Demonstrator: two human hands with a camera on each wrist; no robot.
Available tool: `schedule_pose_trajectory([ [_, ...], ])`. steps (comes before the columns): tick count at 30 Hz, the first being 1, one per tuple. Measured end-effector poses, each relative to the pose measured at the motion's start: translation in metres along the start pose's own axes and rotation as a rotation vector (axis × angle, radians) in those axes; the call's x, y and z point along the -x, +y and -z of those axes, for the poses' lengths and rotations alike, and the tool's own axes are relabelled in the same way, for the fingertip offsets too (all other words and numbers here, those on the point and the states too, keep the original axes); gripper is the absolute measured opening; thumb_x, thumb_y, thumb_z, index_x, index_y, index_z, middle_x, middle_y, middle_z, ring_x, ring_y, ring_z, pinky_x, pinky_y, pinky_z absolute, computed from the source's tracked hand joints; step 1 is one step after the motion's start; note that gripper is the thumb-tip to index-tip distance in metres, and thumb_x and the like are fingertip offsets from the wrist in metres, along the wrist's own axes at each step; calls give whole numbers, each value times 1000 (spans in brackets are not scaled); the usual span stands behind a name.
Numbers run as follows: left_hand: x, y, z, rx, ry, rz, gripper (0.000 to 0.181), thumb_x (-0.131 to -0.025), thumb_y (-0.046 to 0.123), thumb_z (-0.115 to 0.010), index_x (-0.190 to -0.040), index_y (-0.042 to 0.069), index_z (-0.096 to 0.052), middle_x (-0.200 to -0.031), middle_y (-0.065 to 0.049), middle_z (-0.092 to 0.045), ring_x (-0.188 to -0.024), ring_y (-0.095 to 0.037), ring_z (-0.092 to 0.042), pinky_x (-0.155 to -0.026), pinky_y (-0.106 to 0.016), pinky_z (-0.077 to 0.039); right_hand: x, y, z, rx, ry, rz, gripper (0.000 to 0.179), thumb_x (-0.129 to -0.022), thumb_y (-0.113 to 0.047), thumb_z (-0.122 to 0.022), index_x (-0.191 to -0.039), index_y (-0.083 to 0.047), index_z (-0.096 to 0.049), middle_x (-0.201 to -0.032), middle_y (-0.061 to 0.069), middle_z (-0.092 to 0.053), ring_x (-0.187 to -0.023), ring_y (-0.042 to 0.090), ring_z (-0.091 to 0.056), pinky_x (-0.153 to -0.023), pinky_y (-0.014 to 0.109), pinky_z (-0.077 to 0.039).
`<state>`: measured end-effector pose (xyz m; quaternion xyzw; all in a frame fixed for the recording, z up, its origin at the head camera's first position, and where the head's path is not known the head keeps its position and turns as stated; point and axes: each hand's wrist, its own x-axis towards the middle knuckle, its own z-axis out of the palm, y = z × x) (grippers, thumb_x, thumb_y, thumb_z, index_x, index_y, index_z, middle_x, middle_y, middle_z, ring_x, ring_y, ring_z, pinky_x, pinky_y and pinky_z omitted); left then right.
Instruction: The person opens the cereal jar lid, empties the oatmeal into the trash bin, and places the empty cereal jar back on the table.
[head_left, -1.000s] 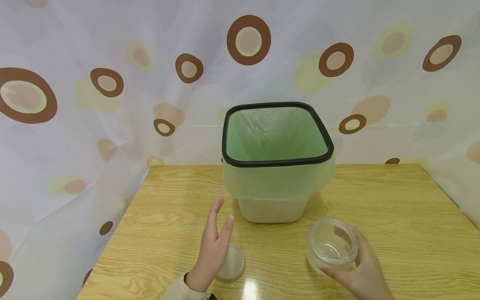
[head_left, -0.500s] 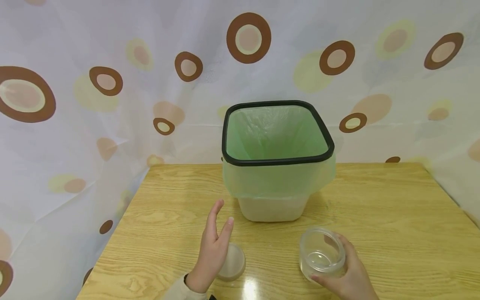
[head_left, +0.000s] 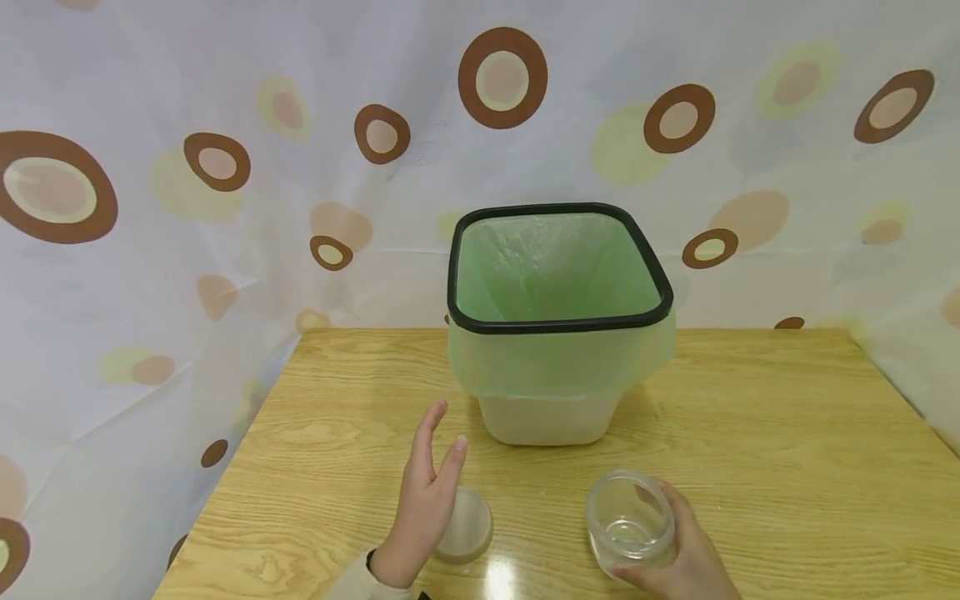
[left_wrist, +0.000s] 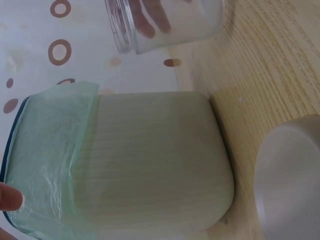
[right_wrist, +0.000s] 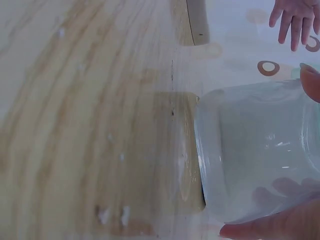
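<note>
My right hand [head_left: 686, 546] grips a clear jar [head_left: 630, 517] from its right side, thumb at the near side and fingers round the back. The jar stands upright without a lid, its mouth facing up; in the right wrist view the clear wall of the jar [right_wrist: 255, 145] shows with its base close to the tabletop. To the left, my left hand [head_left: 423, 500] is held up with fingers and thumb extended, holding nothing. A round, pale lid [head_left: 468, 533] lies on the table just right of that hand, which partly covers it in the head view.
A pale bin [head_left: 551, 421] with a black rim and a green liner bag [head_left: 558, 362] stands on the wooden table [head_left: 780, 433] beyond both hands. A white curtain with brown ringed spots [head_left: 420, 58] surrounds the table's back and sides.
My right hand has carried the jar left and toward me, nearer the lid and lower in the head view. The left hand, lid and bin have stayed in place.
</note>
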<state>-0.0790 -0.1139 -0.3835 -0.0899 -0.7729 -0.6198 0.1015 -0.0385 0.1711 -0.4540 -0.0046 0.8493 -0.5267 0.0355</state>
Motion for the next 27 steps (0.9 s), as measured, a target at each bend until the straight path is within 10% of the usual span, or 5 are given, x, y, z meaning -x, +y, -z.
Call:
schedule_pose_trajectory([
  [18,4,0,1,-5,-64,66,55,-103,15,-46,-147,-10,-23,-153,-29,-22,-142,-45,-11,-109,-65,-11,-3,15,0,49,-67,32,107,-67,-12,-88,-143,10,-16,-136,39,-36,-114,56,-47,-85,69,-43],
  [27,7,1,5,-67,-117,96,61,-103,22,-48,-149,-8,-22,-154,-28,-21,-142,-46,-13,-109,-66,-13,-4,26,2,102,-66,200,111,-63,-6,-89,-140,16,-12,-131,48,-32,-110,67,-42,-78,78,-36],
])
